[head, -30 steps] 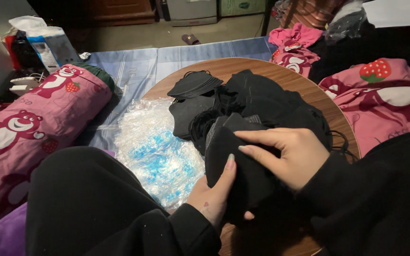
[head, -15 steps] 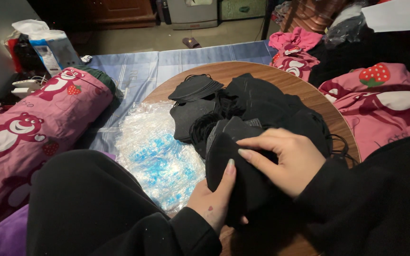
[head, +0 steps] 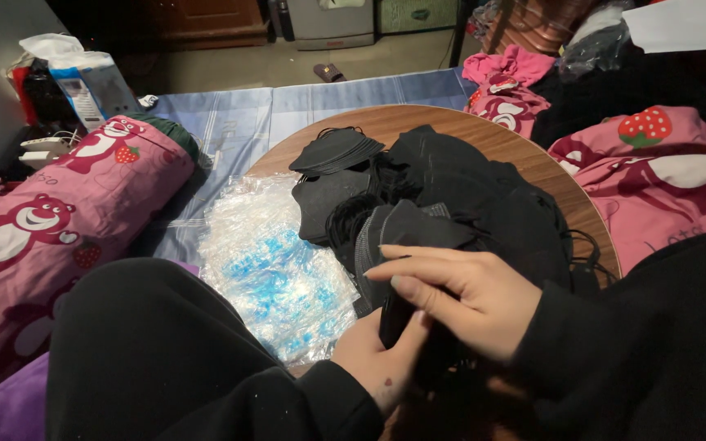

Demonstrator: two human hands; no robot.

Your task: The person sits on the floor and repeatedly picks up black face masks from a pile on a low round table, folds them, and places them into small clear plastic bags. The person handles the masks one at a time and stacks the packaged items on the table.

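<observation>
Head view: left hand (head: 382, 359) and right hand (head: 471, 298) pinch one folded black mask (head: 398, 314); big mask pile (head: 467, 196) at twelve o'clock unsorted, plastic wrappers (head: 275, 269) at ten.

Bare tabletop (head: 484, 135) is seen only at the far rim. Centre is blocked by the black mask heap (head: 459, 196); left edge is covered by clear wrappers (head: 275, 273).

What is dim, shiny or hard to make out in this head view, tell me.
Head view: dim room, far edge nearly black; the black masks merge into one dark mass on the round table; the clear plastic wrappers catch glints; left hand and right hand are lit and fairly sharp.
</observation>
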